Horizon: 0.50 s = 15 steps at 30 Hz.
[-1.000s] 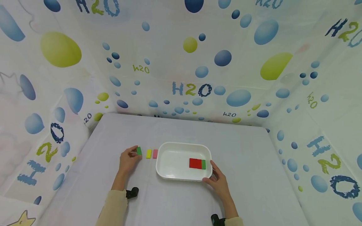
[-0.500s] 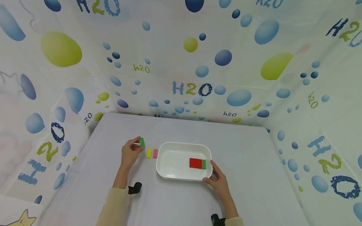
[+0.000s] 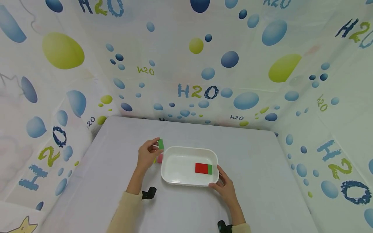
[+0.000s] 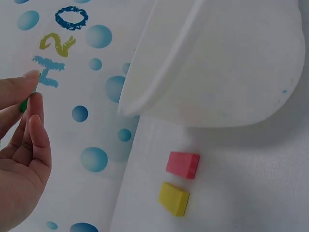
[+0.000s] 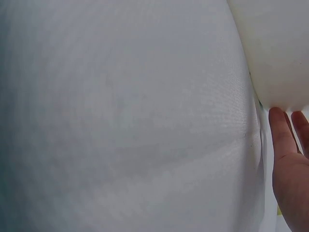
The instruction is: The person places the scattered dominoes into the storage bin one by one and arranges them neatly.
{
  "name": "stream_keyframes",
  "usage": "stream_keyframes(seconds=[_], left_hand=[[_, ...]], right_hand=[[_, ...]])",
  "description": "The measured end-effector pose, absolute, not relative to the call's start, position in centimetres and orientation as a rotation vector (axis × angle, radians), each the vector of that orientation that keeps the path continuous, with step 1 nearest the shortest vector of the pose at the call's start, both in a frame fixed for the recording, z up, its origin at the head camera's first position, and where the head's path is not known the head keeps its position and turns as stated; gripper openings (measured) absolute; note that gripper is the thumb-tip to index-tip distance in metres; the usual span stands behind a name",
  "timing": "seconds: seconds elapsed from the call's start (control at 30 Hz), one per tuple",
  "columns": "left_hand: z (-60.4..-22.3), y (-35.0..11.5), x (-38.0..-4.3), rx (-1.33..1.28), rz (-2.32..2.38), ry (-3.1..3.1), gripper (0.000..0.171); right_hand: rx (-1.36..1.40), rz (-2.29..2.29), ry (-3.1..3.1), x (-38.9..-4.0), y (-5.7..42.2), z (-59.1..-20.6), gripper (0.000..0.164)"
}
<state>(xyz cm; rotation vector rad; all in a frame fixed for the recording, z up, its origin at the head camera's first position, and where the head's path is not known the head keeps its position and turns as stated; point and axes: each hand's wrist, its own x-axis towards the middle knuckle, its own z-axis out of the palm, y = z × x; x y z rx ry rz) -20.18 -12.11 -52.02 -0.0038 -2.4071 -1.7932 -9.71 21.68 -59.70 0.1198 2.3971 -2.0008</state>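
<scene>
Progress, as I judge it from my remote station: partial. Placed items: inside the white, glossy, round-cornered rectangular tray [image 3: 177, 168], a flat red rectangular piece [image 3: 201, 168] lies toward the right, with a narrow green rectangular piece [image 3: 209, 169] touching its right edge. I cannot tell whether the red area is one block or several. Items outside the tray: three. A small yellow rectangular block [image 4: 174, 199] and a small pink rectangular block [image 4: 183, 165] lie on the white-covered table [image 3: 250, 155], just left of the tray, near each other but apart. The third is in hand.

Left hand [image 3: 147, 154]: thumb and fingers pinch a small bright-green flat block [image 3: 161, 144]. I locate this block just outside the tray's far left corner, apparently raised. Right hand [image 3: 225, 189]: thumb and fingers grip the tray's near right corner. The hands are well apart.

Appearance of the held block: plain green, straight-edged, tilted slightly in the head view. In the left wrist view, fingers cover most of it; I see only thin green portions.
</scene>
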Motion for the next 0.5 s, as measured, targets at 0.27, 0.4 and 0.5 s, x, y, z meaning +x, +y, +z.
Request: stream_keyframes(seconds=[0.27,0.4,0.5], left_hand=[[-51.7,-9.2,-19.6,-0.122,-1.793,-2.400,0.052],[-51.9,-7.8,-19.3,-0.172,-1.792,-2.401,0.051],[-52.3,-6.9,-19.3,-0.194,-1.789,-2.417,0.052]], right_hand=[[0.100,-1.992,2.451,-9.7,21.7,-59.9,0.087],[0.110,-1.994,2.441,-9.7,21.7,-59.8,0.087],[0.114,-1.995,2.422,-9.7,21.8,-59.8,0.087]])
